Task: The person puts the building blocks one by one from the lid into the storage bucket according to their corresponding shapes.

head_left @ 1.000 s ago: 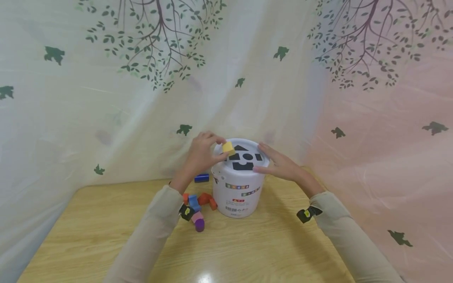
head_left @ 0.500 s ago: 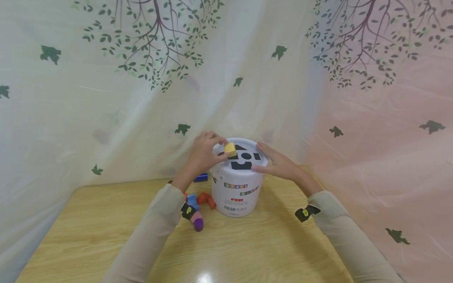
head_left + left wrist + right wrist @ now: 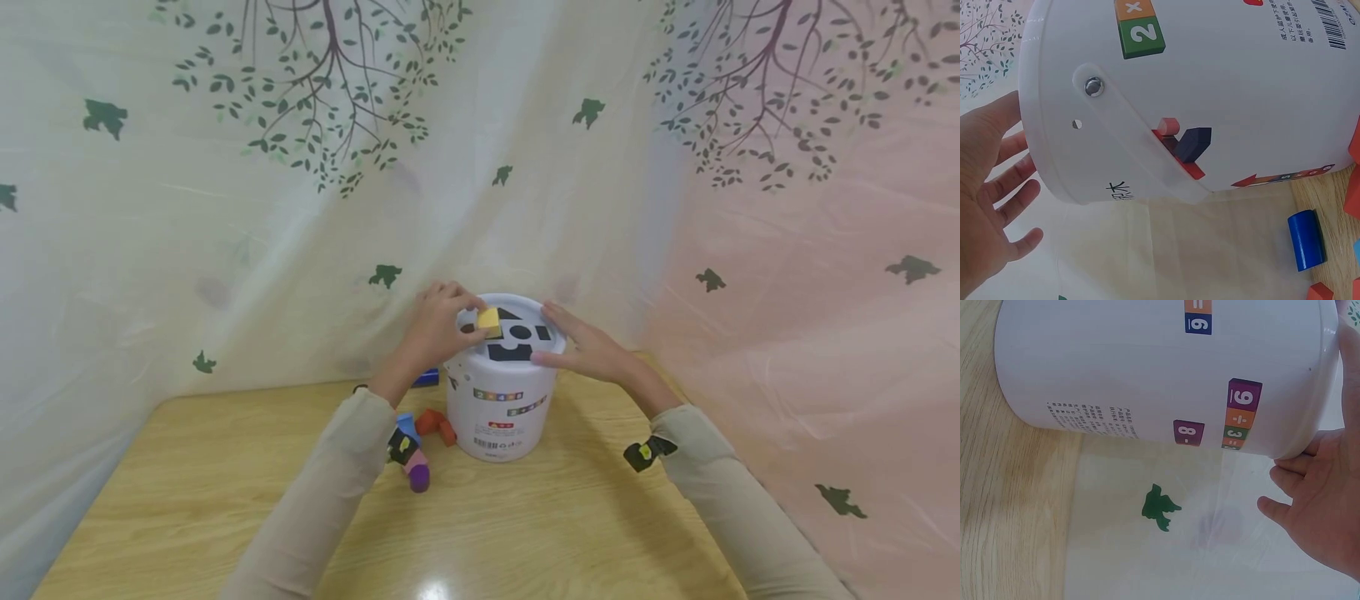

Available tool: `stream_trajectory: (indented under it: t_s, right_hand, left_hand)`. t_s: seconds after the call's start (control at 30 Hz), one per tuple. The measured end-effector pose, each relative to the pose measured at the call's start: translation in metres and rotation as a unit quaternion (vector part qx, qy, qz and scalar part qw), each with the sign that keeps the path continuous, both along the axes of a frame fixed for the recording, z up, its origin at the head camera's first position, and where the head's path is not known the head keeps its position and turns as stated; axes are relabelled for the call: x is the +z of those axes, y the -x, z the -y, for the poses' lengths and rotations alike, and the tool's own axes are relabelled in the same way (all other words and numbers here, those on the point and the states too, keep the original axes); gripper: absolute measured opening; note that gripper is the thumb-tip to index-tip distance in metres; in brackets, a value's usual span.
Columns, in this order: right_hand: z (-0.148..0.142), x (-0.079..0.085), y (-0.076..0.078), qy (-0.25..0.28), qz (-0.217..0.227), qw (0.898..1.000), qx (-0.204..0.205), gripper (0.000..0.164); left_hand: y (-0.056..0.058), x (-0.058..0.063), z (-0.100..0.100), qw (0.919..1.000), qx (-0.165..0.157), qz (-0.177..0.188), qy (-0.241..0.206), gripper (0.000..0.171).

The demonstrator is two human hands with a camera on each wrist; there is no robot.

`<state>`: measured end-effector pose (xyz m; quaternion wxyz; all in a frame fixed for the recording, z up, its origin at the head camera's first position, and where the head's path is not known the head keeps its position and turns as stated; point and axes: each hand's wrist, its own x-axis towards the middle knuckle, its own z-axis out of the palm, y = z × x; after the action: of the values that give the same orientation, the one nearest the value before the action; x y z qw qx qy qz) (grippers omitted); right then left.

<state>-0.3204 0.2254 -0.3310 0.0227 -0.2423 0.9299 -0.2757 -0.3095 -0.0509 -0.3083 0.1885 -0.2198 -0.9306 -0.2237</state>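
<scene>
A white bucket [image 3: 498,417] stands on the table, its lid [image 3: 542,320] cut with black-looking holes of several shapes. My left hand [image 3: 441,327] pinches a yellow block [image 3: 488,322] between thumb and fingers, right over a hole at the lid's left side. In the left wrist view the left hand [image 3: 991,187] is beside the bucket's rim and the block is hidden. My right hand [image 3: 592,348] rests on the lid's right edge, thumb at the front and fingers toward the back. The right wrist view has this hand [image 3: 1322,494] against the rim, fingers extended.
Left of the bucket lie a red arch-like block [image 3: 429,421], a light blue block [image 3: 407,426], a pink block [image 3: 416,458] and a purple one [image 3: 419,478]. Behind them is a dark blue block [image 3: 1306,240]. A printed curtain [image 3: 300,250] hangs behind the table [image 3: 187,467].
The left hand has brought the yellow block slightly right and lower over the lid, turning it a little. The right hand keeps its place on the rim. The head view has shifted slightly.
</scene>
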Motion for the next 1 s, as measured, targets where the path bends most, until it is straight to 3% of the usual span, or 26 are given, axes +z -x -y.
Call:
stream_trajectory:
  t_s: [0.63,1.0]
  right_hand:
    - [0.0005,-0.0024,0.0003,0.002,-0.002,1.0,-0.002,0.102]
    - [-0.0004,-0.0012,0.0002,0.009,-0.002,1.0,0.0,0.102]
  left_hand:
    - [0.0035,-0.0054,-0.0022,0.9997,0.004,0.017,0.017,0.038]
    - [0.0045,-0.0082,0.0008,0.9997,-0.009,0.014,-0.019,0.037]
